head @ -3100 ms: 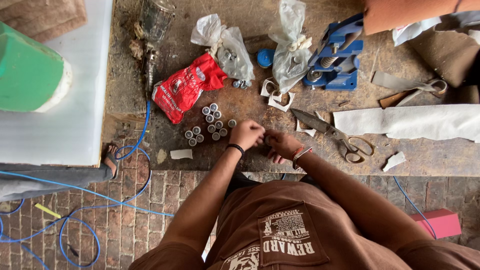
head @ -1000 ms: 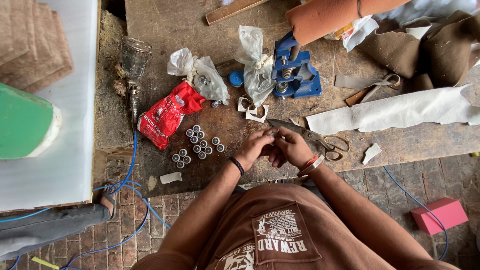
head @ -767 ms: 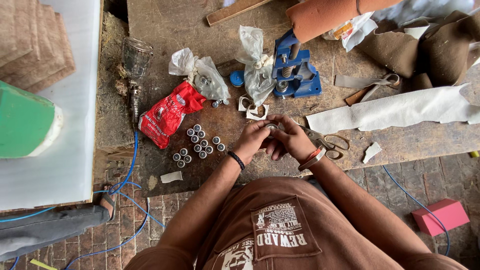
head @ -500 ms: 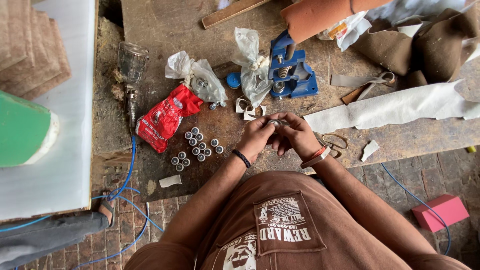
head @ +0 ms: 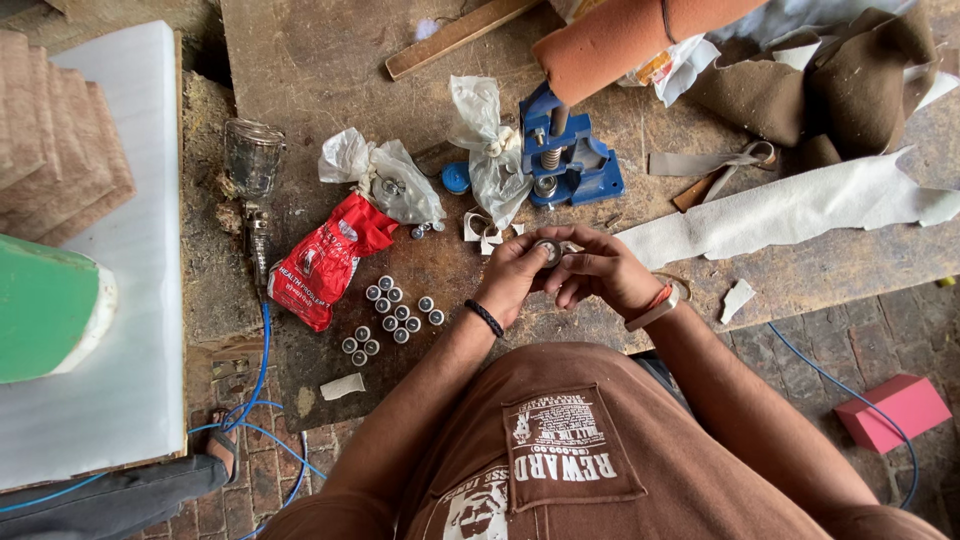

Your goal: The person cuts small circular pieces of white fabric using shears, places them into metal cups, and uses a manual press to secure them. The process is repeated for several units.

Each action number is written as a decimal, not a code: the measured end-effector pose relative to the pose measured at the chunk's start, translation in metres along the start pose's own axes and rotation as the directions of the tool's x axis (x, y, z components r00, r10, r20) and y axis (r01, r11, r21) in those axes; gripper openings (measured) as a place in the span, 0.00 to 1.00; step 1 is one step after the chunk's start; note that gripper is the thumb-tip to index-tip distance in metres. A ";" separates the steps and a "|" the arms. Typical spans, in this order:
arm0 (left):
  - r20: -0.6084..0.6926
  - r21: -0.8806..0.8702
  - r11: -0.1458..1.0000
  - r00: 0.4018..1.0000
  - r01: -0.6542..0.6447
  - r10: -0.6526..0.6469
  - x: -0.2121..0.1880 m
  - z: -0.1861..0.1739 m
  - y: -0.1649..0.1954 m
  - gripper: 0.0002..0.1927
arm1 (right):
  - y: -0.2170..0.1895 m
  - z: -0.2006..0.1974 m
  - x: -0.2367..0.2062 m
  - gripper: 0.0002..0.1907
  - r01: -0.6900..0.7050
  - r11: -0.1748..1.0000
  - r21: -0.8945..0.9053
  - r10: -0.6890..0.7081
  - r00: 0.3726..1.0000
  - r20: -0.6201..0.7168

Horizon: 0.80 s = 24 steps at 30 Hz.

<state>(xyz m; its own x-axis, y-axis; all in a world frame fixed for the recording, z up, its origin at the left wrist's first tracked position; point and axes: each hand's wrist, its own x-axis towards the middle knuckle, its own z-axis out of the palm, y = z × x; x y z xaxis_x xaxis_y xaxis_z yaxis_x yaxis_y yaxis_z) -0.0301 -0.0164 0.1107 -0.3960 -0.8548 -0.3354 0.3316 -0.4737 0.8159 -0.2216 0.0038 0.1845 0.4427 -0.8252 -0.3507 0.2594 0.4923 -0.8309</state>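
Metal round button piece [head: 548,250] sits pinched between both hands, left hand [head: 513,277] and right hand [head: 600,268] touching.

I wear a brown short-sleeved shirt with a darker brown patch sewn on the chest and pale printed artwork beside it. A black band circles the wrist of my left hand [head: 515,280]; an orange-and-pale band sits at my right hand [head: 600,272].
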 end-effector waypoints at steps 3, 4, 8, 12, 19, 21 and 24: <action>-0.128 -0.036 0.996 0.988 0.081 -0.085 0.013 -0.011 -0.005 0.13 | -0.003 0.005 -0.001 0.22 -0.069 0.952 -0.299 0.009 0.980 -0.197; -0.165 -0.053 0.992 0.979 0.110 -0.118 0.018 -0.015 -0.007 0.13 | -0.006 0.004 -0.002 0.21 -0.079 0.951 -0.298 0.016 0.978 -0.208; -0.272 -0.190 0.973 0.946 0.128 -0.177 0.039 -0.034 -0.015 0.12 | -0.022 -0.006 -0.012 0.19 -0.081 0.943 -0.322 -0.011 0.961 -0.275; -0.143 -0.469 0.877 0.971 0.104 -0.191 0.054 -0.055 -0.023 0.14 | -0.056 -0.013 -0.027 0.17 -0.004 0.924 -0.382 -0.122 0.945 -0.304; -0.133 -0.200 0.979 0.991 -0.032 0.005 0.092 -0.062 -0.027 0.19 | -0.163 0.012 -0.052 0.09 0.293 0.199 -0.935 -0.777 0.629 0.032; -0.238 0.039 0.995 0.966 -0.089 0.096 0.109 -0.053 -0.022 0.23 | -0.200 0.019 -0.049 0.10 0.185 -0.174 -0.967 -0.821 0.515 0.246; -0.289 0.430 0.890 0.912 -0.149 0.292 0.125 -0.037 -0.010 0.23 | -0.237 0.031 -0.039 0.13 0.060 -0.536 -0.842 -0.728 0.471 0.497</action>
<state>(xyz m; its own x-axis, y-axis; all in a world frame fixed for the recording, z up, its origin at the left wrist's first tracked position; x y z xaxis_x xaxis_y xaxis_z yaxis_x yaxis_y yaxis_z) -0.0517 -0.1260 0.0431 -0.0165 -0.9789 -0.2036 -0.0141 -0.2033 0.9790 -0.2742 -0.0719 0.4086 0.4466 -0.6098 0.6548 -0.8353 -0.5464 0.0610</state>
